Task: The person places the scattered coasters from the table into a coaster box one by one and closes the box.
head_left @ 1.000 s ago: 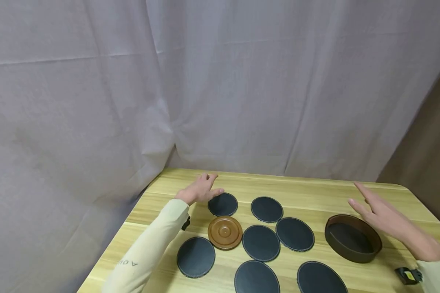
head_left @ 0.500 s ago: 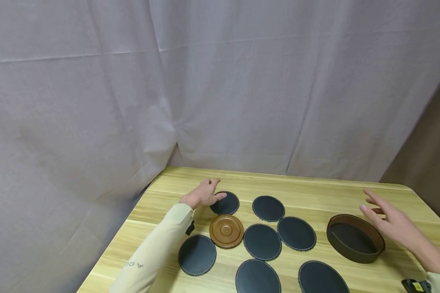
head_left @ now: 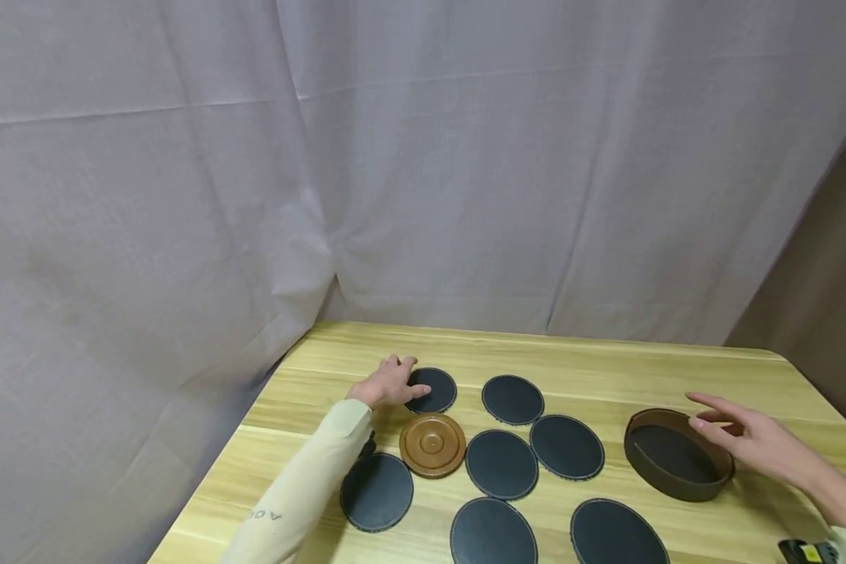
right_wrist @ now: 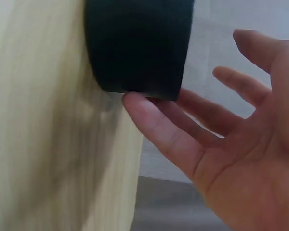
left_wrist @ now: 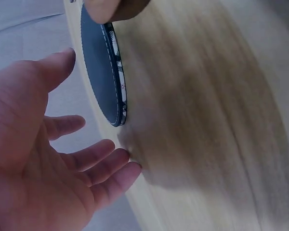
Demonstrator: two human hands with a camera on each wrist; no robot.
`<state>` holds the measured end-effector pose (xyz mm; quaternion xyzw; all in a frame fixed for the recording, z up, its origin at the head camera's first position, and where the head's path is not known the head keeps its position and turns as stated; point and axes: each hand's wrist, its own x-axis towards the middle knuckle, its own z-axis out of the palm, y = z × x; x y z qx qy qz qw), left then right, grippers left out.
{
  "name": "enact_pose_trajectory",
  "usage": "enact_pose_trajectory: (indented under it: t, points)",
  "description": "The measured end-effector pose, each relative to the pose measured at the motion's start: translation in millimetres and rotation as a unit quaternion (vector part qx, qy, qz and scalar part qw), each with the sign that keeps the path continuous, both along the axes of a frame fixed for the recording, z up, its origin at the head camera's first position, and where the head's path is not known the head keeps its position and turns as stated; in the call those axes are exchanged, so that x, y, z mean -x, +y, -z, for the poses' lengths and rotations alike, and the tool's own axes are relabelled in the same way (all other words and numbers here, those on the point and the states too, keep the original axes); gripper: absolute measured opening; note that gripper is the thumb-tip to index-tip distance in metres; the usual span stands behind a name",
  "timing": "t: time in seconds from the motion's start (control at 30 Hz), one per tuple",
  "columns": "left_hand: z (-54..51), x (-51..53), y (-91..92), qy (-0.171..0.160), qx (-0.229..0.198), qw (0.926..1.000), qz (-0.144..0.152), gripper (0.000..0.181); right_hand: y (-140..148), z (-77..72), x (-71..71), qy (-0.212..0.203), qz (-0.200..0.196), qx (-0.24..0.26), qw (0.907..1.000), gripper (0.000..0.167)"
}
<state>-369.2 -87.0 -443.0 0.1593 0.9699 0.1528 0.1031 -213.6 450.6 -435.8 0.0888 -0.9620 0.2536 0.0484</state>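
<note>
My left hand (head_left: 388,384) hovers at the left side of the far-left round black coaster (head_left: 440,384), its thumb over the coaster's face. In the left wrist view the fingers (left_wrist: 103,156) are spread and loosely bent, apart from that coaster (left_wrist: 100,72), whose edge looks patterned black and white. My right hand (head_left: 750,442) is at the right of a round, dark, shallow holder (head_left: 684,491) with a brown inner wall, holding nothing. Its fingers are relaxed in the right wrist view, one fingertip (right_wrist: 137,103) beside the holder's edge; whether it touches I cannot tell.
Several more black coasters, such as one (head_left: 502,464) in the middle, lie flat on the wooden table (head_left: 578,364). A brown grooved disc (head_left: 432,445) lies among them, near my left forearm. A grey curtain (head_left: 437,196) hangs behind the table.
My left hand has come lower and closer to the far-left coaster. My right hand has lowered toward the holder's rim, its fingers more bent. Coasters and holder have stayed in place.
</note>
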Motion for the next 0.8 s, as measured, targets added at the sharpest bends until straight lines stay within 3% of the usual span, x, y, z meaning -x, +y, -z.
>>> enact_pose_trajectory:
  t: [0.2, 0.47, 0.6, 0.8]
  points:
    - [4.9, -0.8, -0.1, 0.0, 0.005, 0.9998, -0.019, 0.077, 9, 11.6, -3.0, -0.032, -0.027, 0.09, 0.9951, 0.045]
    - [9.8, -0.3, 0.2, -0.003, 0.037, 0.9989, -0.029, 0.075, 27, 23.3, -2.1, -0.128, -0.083, 0.169, 0.9737, 0.051]
    - [8.6, -0.1, 0.2, 0.003, 0.044, 0.9987, -0.027, 0.079, 37, 25.0, -0.5, -0.164, -0.12, 0.207, 0.957, 0.049]
    - [9.3, 0.0, 2.7, 0.0, 0.052, 0.9981, -0.033, 0.084, 47, 27.9, 2.3, -0.212, -0.192, 0.279, 0.9167, 0.047]
